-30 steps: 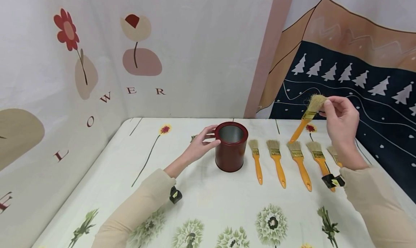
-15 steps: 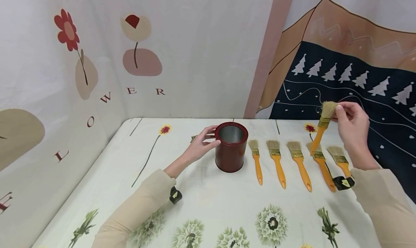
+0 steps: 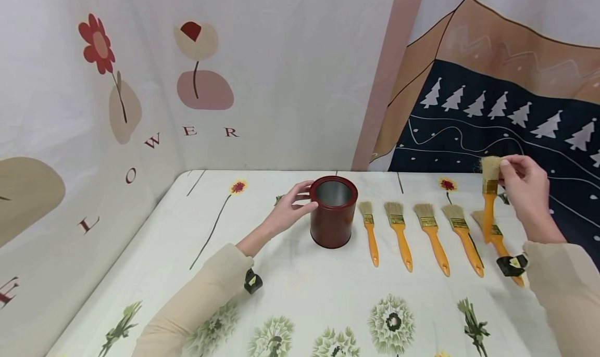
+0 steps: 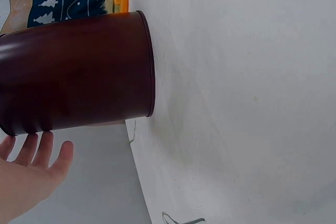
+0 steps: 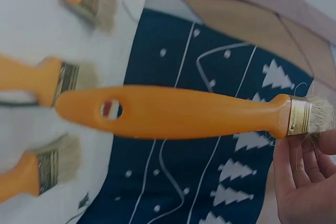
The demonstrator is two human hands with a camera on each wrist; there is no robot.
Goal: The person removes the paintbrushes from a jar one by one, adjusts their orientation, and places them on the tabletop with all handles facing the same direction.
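Observation:
A dark red can (image 3: 332,221) stands upright on the table with its top open, its inside grey. My left hand (image 3: 289,206) rests its fingertips against the can's left side near the rim, the fingers fairly straight. In the left wrist view those fingers (image 4: 43,150) touch the can's wall. My right hand (image 3: 526,190) pinches a paintbrush (image 3: 489,206) by its bristles, so the orange handle hangs down. It hangs over the rightmost paintbrush (image 3: 500,242) on the table and partly hides it. The right wrist view shows the held brush's handle (image 5: 194,114) pointing away from the fingers.
Several paintbrushes lie in a row right of the can, bristles away from me, including a narrow one (image 3: 370,237) and wider ones (image 3: 398,237). A floral white cloth (image 3: 300,289) covers the table. Printed curtains (image 3: 290,86) hang behind and at the left.
My right hand has moved right and slightly down with the paintbrush, from over the middle brushes to over the rightmost one. Its handle now hangs nearly vertical. The left hand and can stay put.

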